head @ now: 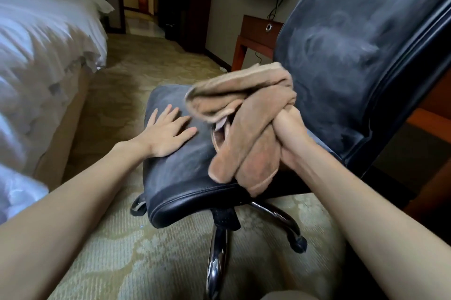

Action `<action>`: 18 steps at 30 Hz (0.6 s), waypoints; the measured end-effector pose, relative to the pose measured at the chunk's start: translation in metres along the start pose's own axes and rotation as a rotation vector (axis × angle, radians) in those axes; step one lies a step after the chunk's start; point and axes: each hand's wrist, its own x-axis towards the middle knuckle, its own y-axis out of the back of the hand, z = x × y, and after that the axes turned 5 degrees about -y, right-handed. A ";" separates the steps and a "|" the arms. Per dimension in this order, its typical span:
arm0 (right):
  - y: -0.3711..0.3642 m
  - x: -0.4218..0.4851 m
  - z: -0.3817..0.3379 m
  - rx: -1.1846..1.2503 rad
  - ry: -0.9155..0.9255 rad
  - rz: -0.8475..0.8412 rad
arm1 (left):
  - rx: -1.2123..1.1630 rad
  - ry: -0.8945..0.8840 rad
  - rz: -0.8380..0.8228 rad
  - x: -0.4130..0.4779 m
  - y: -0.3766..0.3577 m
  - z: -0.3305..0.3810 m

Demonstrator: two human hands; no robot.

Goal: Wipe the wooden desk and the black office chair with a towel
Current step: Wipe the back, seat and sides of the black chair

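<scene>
Right hand (291, 140) tight around bunched towel (246, 143) over the black chair seat (183, 173), left hand (168, 133) flat on it, bed (36, 55) alongside.

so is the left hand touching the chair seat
Touching. The head view shows the left hand lying flat, fingers spread, on the chair seat, with no gap visible under the palm.

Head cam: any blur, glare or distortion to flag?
Head view: bed smeared by blur at the frame's left edge; towel in the right hand slightly soft; left hand on the chair seat fairly sharp; bright glints on the chrome base; wide-angle lens bends the backrest.
</scene>
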 end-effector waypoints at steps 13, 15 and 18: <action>0.161 0.003 0.018 -1.213 0.547 0.148 | -0.122 -0.044 0.116 0.014 0.017 0.020; 0.158 0.005 0.007 -1.358 0.599 -0.075 | -0.127 -0.050 0.117 0.017 0.015 0.022; 0.141 0.009 0.000 -1.539 0.306 -0.297 | -0.131 -0.082 0.133 0.023 0.014 0.027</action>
